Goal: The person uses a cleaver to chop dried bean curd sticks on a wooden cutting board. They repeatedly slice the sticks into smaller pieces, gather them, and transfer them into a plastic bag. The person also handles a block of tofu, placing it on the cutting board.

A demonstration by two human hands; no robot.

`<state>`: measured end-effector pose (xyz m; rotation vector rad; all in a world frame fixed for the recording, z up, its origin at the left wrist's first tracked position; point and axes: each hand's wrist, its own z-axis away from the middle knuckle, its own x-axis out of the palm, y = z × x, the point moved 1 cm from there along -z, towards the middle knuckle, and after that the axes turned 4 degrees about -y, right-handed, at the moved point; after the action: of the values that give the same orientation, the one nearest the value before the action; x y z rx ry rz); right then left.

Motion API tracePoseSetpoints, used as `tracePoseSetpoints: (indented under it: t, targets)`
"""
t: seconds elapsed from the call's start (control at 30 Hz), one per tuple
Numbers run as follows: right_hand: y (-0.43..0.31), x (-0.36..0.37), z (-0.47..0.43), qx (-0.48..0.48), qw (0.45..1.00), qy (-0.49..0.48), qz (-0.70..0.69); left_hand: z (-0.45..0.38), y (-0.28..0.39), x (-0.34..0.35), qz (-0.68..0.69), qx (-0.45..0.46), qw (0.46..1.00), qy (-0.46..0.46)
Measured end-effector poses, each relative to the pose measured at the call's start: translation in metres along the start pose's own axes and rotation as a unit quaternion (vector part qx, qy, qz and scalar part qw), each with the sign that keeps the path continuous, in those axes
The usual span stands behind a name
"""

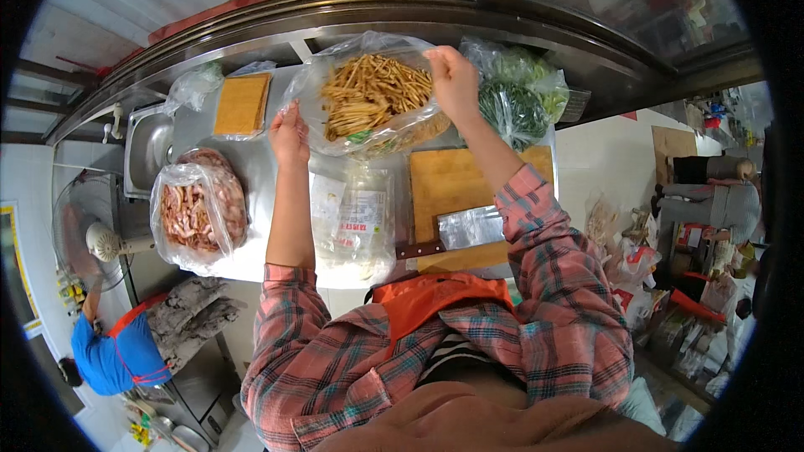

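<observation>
Both hands hold the rim of a clear plastic bag (295, 85) spread over the far middle of a steel counter (260, 201). My left hand (290, 135) pinches its left edge, and my right hand (451, 78) grips its upper right edge. Inside lie many thin, yellow-brown strips of food (377, 91); what they are I cannot tell. Nearer to me is a flat stack of printed clear plastic bags (355, 220). Right of it, a cleaver (471, 228) with a dark riveted handle lies flat on a wooden cutting board (440, 182), below my right forearm.
An open bag of raw meat pieces (188, 213) sits at the left, near a steel sink (147, 150). A brown rectangular stack (242, 103) lies behind. Bagged green vegetables (515, 103) stand at the back right. A fan (103, 242) and a person in blue (116, 348) are left; people stand far right.
</observation>
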<state>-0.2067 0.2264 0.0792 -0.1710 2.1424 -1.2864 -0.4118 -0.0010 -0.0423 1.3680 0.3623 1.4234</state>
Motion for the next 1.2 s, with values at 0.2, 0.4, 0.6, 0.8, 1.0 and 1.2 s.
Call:
tracePoseSetpoints:
  t: [0.2,0.4,0.6,0.8,1.0,1.2]
  targets:
    - [0.112,-0.030,0.016,0.113,0.980,-0.030,0.159,0.017,-0.022,0.047,-0.056,-0.003,0.998,-0.020]
    - [0.102,-0.030,0.008,0.046,0.992,0.061,0.097,0.038,0.000,0.128,-0.028,-0.008,0.990,-0.138]
    - [0.078,-0.039,0.023,0.059,0.985,0.045,0.156,0.016,0.003,0.060,-0.052,-0.045,0.995,-0.072]
    - [0.057,-0.034,0.015,0.200,0.901,-0.177,0.341,0.032,-0.014,0.040,-0.149,-0.065,0.985,-0.049]
    - [0.021,-0.009,0.021,-0.168,0.929,-0.117,0.308,0.030,-0.021,0.017,-0.202,0.054,0.976,0.059]
    - [-0.042,0.051,0.047,-0.294,0.930,-0.211,0.072,-0.050,-0.008,-0.171,-0.181,0.059,0.916,0.353]
